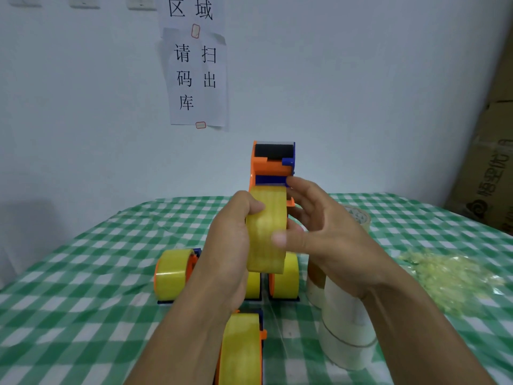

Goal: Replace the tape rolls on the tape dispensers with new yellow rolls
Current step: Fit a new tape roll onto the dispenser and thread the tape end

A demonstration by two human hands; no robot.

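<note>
Above the table point(83, 259), the left hand point(227, 240) grips the yellow roll point(266, 226) on the tape dispenser point(273, 162); the right hand point(327, 232), fingers spread, touches its right side

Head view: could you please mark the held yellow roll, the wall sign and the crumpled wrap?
Held yellow roll point(265, 218): head view, outer face.
Wall sign point(197, 79): head view, sheet's middle.
Crumpled wrap point(449, 276): head view, heap's centre.

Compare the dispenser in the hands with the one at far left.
The held dispenser is raised, gripped by the left hand; the left dispenser rests on the tablecloth. The held one's black roller shows on top; the left one's is out of view. Both are orange and blue with yellow rolls.
</note>
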